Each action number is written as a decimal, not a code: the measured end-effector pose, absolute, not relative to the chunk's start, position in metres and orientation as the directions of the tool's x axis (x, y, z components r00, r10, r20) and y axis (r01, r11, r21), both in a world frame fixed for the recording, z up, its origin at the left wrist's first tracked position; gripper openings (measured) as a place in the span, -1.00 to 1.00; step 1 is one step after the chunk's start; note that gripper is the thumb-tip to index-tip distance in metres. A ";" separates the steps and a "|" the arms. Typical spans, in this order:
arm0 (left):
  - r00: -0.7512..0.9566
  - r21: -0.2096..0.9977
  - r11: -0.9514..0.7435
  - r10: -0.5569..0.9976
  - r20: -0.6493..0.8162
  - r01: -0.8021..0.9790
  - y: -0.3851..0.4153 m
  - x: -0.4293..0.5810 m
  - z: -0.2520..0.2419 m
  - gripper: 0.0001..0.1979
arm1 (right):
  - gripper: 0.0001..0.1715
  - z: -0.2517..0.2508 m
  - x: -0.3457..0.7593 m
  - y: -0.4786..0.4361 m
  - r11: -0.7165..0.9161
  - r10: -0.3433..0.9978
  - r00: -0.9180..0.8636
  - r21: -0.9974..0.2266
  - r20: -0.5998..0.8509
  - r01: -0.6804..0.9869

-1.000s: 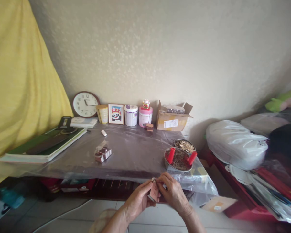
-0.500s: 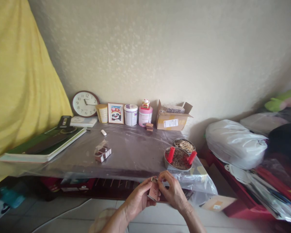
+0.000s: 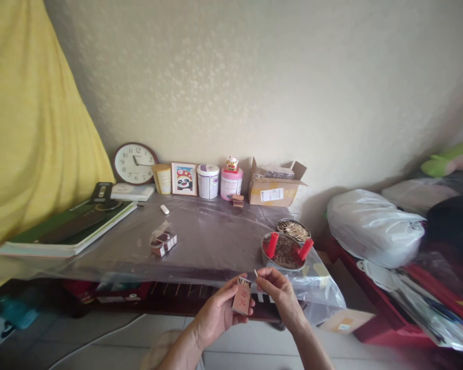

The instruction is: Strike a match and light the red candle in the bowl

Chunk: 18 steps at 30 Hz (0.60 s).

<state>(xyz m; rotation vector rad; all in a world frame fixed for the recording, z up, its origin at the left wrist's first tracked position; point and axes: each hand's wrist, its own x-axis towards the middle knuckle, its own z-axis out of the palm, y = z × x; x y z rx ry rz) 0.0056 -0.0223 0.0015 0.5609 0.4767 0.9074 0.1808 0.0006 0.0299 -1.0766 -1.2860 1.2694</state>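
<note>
My left hand (image 3: pixel 218 311) grips a small pink matchbox (image 3: pixel 242 297), its drawer pushed open at the top, in front of the table's near edge. My right hand (image 3: pixel 278 294) is just to the right of the box and pinches a single matchstick (image 3: pixel 255 272) between thumb and fingers, its tip pointing up. The two hands are a little apart. Just beyond them on the table stands a metal bowl (image 3: pixel 283 253) of dark bits with two red candles (image 3: pixel 271 245) sticking out, and behind it a second bowl of matchsticks (image 3: pixel 293 229).
A plastic sheet covers the table (image 3: pixel 212 239). On it lie a pack of matchboxes (image 3: pixel 163 242), books (image 3: pixel 67 228), a clock (image 3: pixel 134 163), tins, a panda picture and a cardboard box (image 3: pixel 273 187). A white plastic bag (image 3: pixel 374 226) and clutter fill the right side.
My right hand has drawn a matchstick out of the box and moved to the right, away from it. The box stays in my left hand.
</note>
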 end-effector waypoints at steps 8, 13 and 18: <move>0.532 0.650 0.470 0.838 -0.118 -0.597 -0.023 0.005 0.002 -0.57 | -0.75 0.025 0.183 -0.002 0.355 0.935 -0.127 -0.880 0.332 0.316; 0.535 0.643 0.481 0.835 -0.129 -0.596 -0.023 0.006 0.001 -0.64 | -0.83 0.030 0.183 -0.005 0.551 0.831 -0.240 -0.684 0.502 0.479; 0.530 0.646 0.477 0.838 -0.130 -0.596 -0.023 0.007 0.003 -0.66 | -0.82 0.027 0.182 -0.006 0.590 0.805 -0.316 -0.618 0.503 0.519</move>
